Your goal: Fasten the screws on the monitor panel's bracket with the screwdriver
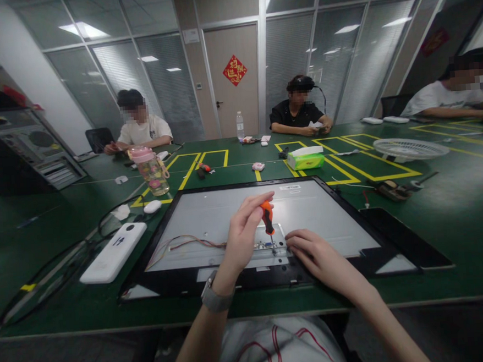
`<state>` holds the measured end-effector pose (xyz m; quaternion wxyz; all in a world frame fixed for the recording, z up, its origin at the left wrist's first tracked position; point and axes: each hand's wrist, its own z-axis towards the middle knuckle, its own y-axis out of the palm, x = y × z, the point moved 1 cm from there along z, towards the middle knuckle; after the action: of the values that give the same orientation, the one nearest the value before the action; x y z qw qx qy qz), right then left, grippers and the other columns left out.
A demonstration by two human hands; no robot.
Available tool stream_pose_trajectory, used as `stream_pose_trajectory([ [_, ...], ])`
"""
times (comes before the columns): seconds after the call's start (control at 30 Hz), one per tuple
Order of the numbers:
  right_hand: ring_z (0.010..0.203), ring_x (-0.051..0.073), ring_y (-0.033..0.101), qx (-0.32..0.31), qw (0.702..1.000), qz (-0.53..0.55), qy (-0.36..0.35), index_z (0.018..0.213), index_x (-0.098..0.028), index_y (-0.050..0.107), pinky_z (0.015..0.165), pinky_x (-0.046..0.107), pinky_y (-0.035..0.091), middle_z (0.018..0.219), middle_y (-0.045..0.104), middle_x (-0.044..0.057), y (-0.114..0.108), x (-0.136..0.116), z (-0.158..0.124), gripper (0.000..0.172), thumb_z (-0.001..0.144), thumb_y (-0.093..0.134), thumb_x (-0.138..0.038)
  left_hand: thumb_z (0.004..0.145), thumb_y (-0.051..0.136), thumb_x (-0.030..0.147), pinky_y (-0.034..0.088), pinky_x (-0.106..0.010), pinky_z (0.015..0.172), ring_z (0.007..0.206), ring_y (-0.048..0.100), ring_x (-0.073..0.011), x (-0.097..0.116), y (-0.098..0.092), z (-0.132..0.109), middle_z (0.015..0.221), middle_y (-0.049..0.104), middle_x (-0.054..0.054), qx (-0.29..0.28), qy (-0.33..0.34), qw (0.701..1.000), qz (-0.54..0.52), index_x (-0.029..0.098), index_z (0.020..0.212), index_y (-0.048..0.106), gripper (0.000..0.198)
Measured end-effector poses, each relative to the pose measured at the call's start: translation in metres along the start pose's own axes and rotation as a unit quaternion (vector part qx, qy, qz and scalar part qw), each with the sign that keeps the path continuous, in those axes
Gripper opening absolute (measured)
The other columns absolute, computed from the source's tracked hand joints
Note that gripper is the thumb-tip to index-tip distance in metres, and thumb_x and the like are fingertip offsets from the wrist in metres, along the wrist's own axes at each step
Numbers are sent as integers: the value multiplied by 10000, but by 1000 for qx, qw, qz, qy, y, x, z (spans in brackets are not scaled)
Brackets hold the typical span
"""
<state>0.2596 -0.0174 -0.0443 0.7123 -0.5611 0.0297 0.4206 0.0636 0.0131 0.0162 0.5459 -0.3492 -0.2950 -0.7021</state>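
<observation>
Holding the screwdriver [268, 219], the bent left hand [243, 227] is over the screen's [330, 213] near middle. The curled right hand [319, 255] is beside it, grip unclear. The plate [280, 233] is still on, so work seems left.

Room Inspection: Glazed Rear Wall

A pale door [243, 114] is set in the rear wall, a red diamond sign [235, 70] being mounted on it. Glass partitions [68, 72] are fitted either side, blinds [112, 74] being noted. Lights [84, 30] are reflected. The green table [474, 203] is marked with yellow tape [394, 177].
</observation>
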Motion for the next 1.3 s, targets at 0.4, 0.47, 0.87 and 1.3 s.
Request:
stream_pose_trajectory([
  [0.4, 1009, 240, 624, -5, 1000, -17, 4, 1008, -215, 648, 911, 385, 508, 1085, 647, 90, 0, 0, 0, 225, 988, 429, -169, 954, 532, 309, 524, -310, 864, 930, 659, -171, 0, 1, 2, 1053, 681, -81, 18, -20, 1000, -11, 207, 1186, 706, 307],
  [0.47, 1008, 240, 623, -7, 1000, -15, 5, 1008, -217, 647, 912, 386, 507, 1085, 646, 88, 1, 0, 0, 224, 992, 427, -177, 914, 604, 294, 529, -297, 829, 875, 654, -159, 0, 2, 2, 992, 673, -63, 21, -14, 1000, -8, 210, 1111, 734, 250],
  [0.87, 1011, 240, 618, -6, 1000, -6, 7, 1008, -209, 647, 918, 392, 504, 1077, 648, 92, 0, -2, 1, 209, 991, 440, -183, 869, 667, 305, 524, -256, 739, 812, 631, -146, 2, 2, 2, 907, 646, -46, 60, 13, 998, 25, 190, 935, 753, 157],
  [1.3, 1018, 239, 612, -4, 1000, 1, 9, 990, -216, 633, 931, 390, 492, 1070, 641, 82, 1, 0, 0, 184, 996, 451, -197, 835, 705, 292, 513, -246, 754, 807, 617, -142, -3, 1, 2, 901, 634, -34, 78, 0, 996, 39, 206, 950, 761, 155],
])
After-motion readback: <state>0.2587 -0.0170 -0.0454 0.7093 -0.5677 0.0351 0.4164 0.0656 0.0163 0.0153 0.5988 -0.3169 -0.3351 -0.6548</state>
